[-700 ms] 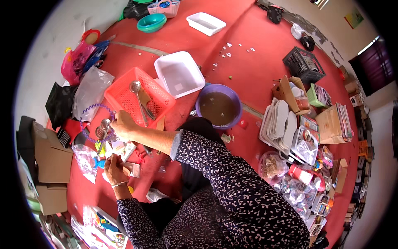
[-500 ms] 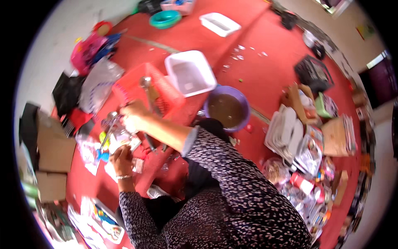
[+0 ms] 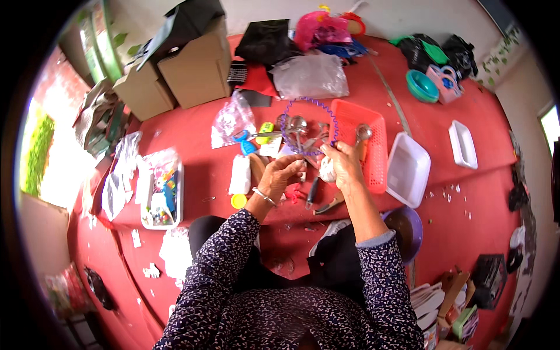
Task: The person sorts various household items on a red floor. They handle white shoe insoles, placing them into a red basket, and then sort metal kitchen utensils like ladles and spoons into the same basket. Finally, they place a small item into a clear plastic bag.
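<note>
In front of me, my right hand [image 3: 345, 166] is closed, with a white crumpled bundle [image 3: 328, 170] under its fingers. A thin purple wavy ring [image 3: 311, 100] stretches out from its fingertips. My left hand [image 3: 281, 178] has its fingers curled together close to the ring's lower edge; whether they pinch it is hidden. Through and behind the ring show a metal ladle [image 3: 297, 124] and other metal utensils. Just right of them is a red perforated basket [image 3: 379, 166], holding a second ladle [image 3: 363, 132]. Nearer me lie a black-handled tool [image 3: 312, 192] and a wooden-handled one [image 3: 331, 203].
A white basin [image 3: 417, 175] and a purple basin of murky water [image 3: 408, 230] are to the right. Left of my hands are a blue plastic tool [image 3: 245, 144], a yellow lid [image 3: 238, 201] and a white box of small items [image 3: 179, 204]. Plastic bags [image 3: 309, 76] and cardboard boxes [image 3: 195, 61] stand behind.
My view has swung to the left. Both hands have come closer together, and the purple ring now shows clearly spread between them, above the utensils.
</note>
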### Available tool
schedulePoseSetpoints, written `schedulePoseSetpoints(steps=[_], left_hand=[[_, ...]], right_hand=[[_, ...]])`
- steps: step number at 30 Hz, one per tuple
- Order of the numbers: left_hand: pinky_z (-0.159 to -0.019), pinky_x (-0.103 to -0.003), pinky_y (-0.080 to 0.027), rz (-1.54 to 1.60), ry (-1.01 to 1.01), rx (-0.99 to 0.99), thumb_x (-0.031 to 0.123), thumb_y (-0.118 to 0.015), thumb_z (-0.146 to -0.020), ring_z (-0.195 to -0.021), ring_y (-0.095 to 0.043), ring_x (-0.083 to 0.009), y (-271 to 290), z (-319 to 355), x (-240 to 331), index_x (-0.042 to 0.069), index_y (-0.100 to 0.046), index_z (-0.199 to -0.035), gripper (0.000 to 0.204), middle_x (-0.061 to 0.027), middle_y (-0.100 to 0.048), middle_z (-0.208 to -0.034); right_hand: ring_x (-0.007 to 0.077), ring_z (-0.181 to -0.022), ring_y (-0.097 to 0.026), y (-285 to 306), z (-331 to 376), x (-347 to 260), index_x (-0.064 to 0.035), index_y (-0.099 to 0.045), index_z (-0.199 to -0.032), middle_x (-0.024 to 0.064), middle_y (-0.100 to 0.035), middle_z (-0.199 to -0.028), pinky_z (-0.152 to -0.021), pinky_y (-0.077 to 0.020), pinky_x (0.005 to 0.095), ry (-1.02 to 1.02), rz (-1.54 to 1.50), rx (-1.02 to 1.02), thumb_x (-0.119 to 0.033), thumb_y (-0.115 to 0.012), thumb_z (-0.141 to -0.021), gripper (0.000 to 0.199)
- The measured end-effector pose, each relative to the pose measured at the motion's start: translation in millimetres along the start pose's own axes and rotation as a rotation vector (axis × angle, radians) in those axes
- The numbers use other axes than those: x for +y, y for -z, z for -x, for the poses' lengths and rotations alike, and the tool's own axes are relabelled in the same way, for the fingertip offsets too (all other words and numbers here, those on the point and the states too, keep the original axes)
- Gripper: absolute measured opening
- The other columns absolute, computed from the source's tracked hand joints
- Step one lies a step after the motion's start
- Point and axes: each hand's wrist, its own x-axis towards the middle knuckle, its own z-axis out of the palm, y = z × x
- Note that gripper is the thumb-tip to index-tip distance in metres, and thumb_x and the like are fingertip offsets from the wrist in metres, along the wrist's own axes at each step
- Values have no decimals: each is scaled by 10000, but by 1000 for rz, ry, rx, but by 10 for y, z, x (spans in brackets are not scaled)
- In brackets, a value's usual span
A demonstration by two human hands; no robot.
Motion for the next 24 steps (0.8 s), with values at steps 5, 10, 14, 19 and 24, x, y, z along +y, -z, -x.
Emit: schedulePoseSetpoints(steps=[5, 10, 14, 19, 24], left_hand=[[-612, -215, -428, 83, -65, 147, 156, -545, -814, -648, -512, -87, 191, 20, 53, 19, -550, -850, 141, -16, -543, -728], [-594, -265, -493, 224, -89, 273, 123, -531, -814, -641, -571, -155, 352, 68, 152, -20, -506, -859, 152, -66, -551, -755], [-589, -280, -512, 200, -143, 414, 129, -504, -830, -669, -593, -174, 601, 419, 510, -29, -493, -845, 158, -87, -546, -759], [-556, -297, -508, 257, -225, 552, 104, -522, -823, -622, -595, -210, 1225, 985, 965, -30, -490, -816, 138, -81, -523, -665], [-646, -231, -514, 468, -220, 731, 82, -449, -859, -733, -565, -174, 2538, 1623, 768, -38, -448, -925, 138, -124, -527, -835]], right_hand=[[106, -484, -510, -240, 14, 144, -35, -554, -743, 32, -541, -610, -440, -412, 225, -23, 85, -147, -78, -585, -743, 54], [92, -578, -547, -442, 35, 169, -36, -557, -870, 16, -564, -763, -473, -448, 218, -47, 86, -260, -132, -586, -778, 136], [132, -537, -558, -471, 29, 159, -25, -534, -906, 69, -572, -686, -455, -458, 243, -106, 184, -298, -163, -585, -777, 196], [143, -512, -552, -484, -48, 293, -9, -524, -873, 85, -570, -655, -458, -458, 250, -119, 241, -304, -135, -569, -776, 165], [140, -508, -548, -536, -44, 378, -1, -522, -868, 92, -573, -656, -460, -458, 244, -115, 370, -359, -126, -545, -787, 150]])
